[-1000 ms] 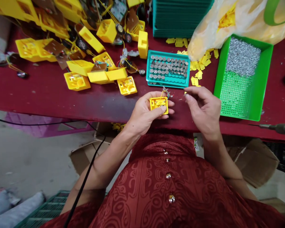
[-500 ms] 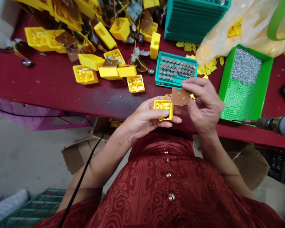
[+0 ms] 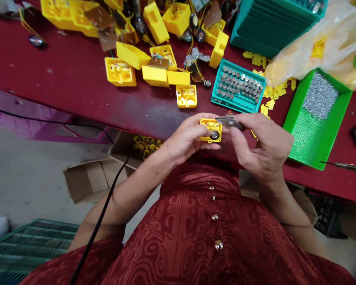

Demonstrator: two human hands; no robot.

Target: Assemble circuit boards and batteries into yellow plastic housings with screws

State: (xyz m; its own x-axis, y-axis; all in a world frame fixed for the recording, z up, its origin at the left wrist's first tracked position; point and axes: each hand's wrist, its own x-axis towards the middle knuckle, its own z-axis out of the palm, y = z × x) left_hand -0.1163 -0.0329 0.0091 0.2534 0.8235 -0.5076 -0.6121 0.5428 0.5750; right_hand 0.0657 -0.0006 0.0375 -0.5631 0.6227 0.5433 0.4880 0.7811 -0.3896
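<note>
My left hand (image 3: 188, 138) is closed round a small yellow plastic case (image 3: 206, 123), its open side facing up. Inside the case sits a round dark speaker-like disc (image 3: 214, 135), with my left thumb lying beside it. My right hand (image 3: 262, 144) pinches a circuit board (image 3: 225, 120) between thumb and fingers, just right of the case's upper edge. The board is tipped nearly edge-on, so little of its face shows. Whether it touches the case I cannot tell.
Several yellow cases (image 3: 120, 72) with wires and boards lie at the back left. A teal tray (image 3: 240, 107) of small round metal cells stands ahead. On the right are a green bin (image 3: 299, 138) of screws and a screwdriver tip (image 3: 344, 165). A plastic bag (image 3: 296, 51) lies behind.
The circuit board has turned from its brown face to nearly edge-on in my right hand. My left thumb has shifted, leaving the round disc in view. The whole view has shifted.
</note>
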